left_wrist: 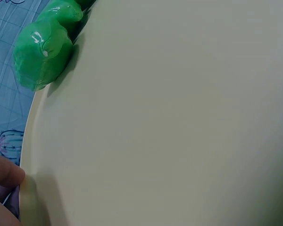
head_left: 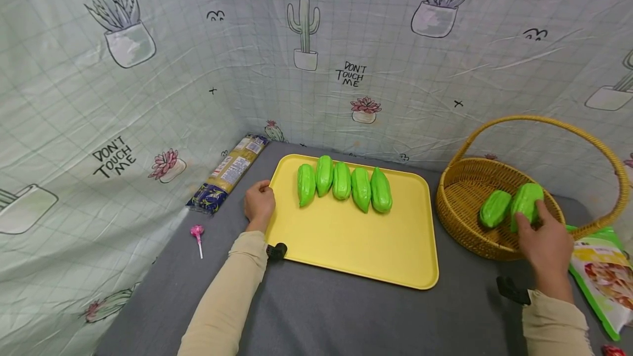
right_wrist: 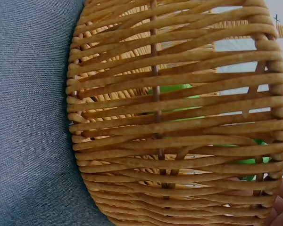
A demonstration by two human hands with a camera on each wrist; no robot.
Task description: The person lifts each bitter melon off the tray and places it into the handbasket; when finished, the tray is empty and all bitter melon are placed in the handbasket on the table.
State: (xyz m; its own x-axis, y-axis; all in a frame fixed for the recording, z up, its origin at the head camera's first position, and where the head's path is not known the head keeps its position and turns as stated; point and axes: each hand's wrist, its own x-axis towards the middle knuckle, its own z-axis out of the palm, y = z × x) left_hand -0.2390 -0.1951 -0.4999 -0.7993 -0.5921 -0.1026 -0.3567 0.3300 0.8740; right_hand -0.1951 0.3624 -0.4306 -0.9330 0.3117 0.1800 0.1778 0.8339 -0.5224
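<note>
Five glossy, ridged green gourds lie in a row along the back of a yellow tray. My left hand holds the tray's left rim; in the left wrist view a fingertip meets that rim. At the right, my right hand grips a green gourd between thumb and fingers, inside a wicker basket. Beside it another green gourd lies in the basket. Through the weave in the right wrist view, parts of green gourds show, mostly hidden.
The basket's tall handle arches over the right hand. A bag with a green border lies right of the basket. Left of the tray are a long blue-and-yellow packet and a pink lollipop. A printed curtain hangs behind the table.
</note>
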